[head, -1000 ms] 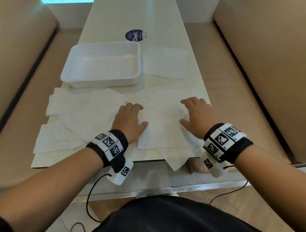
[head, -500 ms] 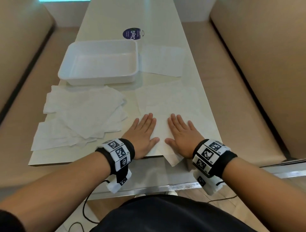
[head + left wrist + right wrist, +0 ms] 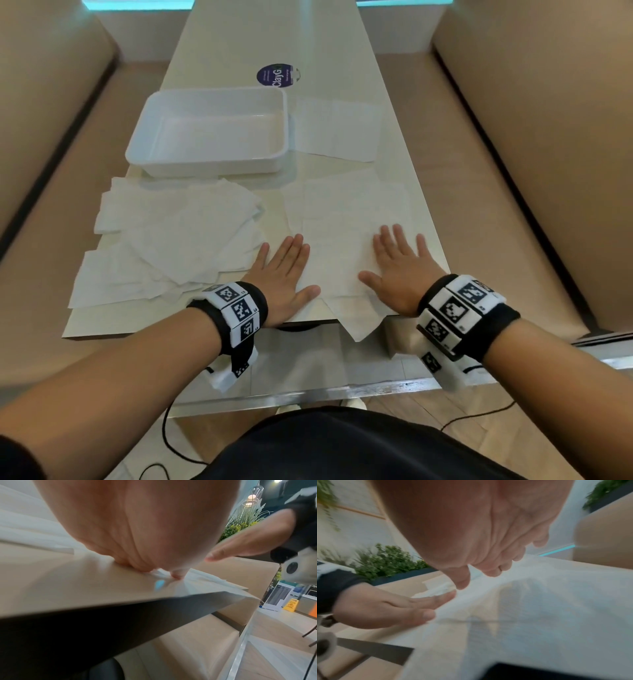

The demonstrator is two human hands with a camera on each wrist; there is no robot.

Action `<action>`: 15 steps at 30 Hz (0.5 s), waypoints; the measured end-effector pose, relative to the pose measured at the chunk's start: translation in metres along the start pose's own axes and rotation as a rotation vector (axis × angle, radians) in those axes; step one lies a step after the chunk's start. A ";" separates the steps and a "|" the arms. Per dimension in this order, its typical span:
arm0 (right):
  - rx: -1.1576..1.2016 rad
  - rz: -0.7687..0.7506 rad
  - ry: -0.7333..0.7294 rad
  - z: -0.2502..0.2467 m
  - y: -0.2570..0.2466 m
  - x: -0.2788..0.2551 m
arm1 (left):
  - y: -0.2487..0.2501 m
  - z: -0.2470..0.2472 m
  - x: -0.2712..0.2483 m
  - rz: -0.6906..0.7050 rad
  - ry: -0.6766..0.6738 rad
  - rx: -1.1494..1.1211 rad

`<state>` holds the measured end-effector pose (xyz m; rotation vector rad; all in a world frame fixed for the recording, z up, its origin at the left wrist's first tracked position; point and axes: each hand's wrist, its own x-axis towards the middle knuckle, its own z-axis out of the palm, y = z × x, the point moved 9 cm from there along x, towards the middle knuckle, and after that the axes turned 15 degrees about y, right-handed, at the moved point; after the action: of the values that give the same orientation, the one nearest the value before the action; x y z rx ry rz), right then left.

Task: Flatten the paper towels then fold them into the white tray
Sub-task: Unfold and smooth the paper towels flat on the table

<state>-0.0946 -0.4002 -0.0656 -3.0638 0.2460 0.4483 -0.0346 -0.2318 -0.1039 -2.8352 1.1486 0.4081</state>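
A white paper towel (image 3: pixel 342 260) lies spread at the table's near right, with a corner hanging over the front edge. My left hand (image 3: pixel 286 270) lies flat, fingers straight, on its left edge. My right hand (image 3: pixel 399 270) presses flat on its right part, fingers spread. The right wrist view shows the same paper towel (image 3: pixel 539 601) under my palm and the left hand (image 3: pixel 388 608) beside it. The white tray (image 3: pixel 178 164) stands empty at the back left. Another towel (image 3: pixel 337 128) lies flat to the tray's right.
A loose pile of several paper towels (image 3: pixel 171 246) covers the table's near left. A round purple sticker (image 3: pixel 278 76) sits behind the tray. Tan bench seats (image 3: pixel 513 212) flank the narrow table (image 3: pixel 274 34) on both sides.
Both hands went from curled at the towel's far part to flat near the front edge, side by side, and have since slid apart across the towel.
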 end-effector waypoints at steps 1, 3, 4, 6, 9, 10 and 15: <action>0.004 -0.057 0.029 -0.006 -0.019 0.005 | 0.000 0.001 0.001 0.000 0.002 -0.002; 0.029 -0.159 0.051 -0.008 -0.057 0.014 | 0.000 0.001 0.001 0.002 0.011 -0.008; 0.042 -0.189 0.048 -0.004 -0.072 0.017 | 0.000 0.002 0.001 0.003 0.015 -0.012; 0.076 -0.201 0.029 0.009 -0.085 0.022 | 0.000 0.002 0.002 0.001 0.023 -0.019; 0.166 -0.176 0.039 0.021 -0.077 0.021 | -0.002 0.003 0.002 -0.006 0.035 -0.024; 0.165 -0.177 0.053 0.023 -0.070 0.020 | -0.002 0.004 0.003 -0.006 0.036 -0.025; 0.193 -0.136 0.096 0.029 -0.032 0.015 | -0.001 0.003 0.002 -0.002 0.018 -0.034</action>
<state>-0.0837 -0.3687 -0.0970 -2.8915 0.0777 0.2542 -0.0332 -0.2318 -0.1068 -2.8747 1.1526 0.4065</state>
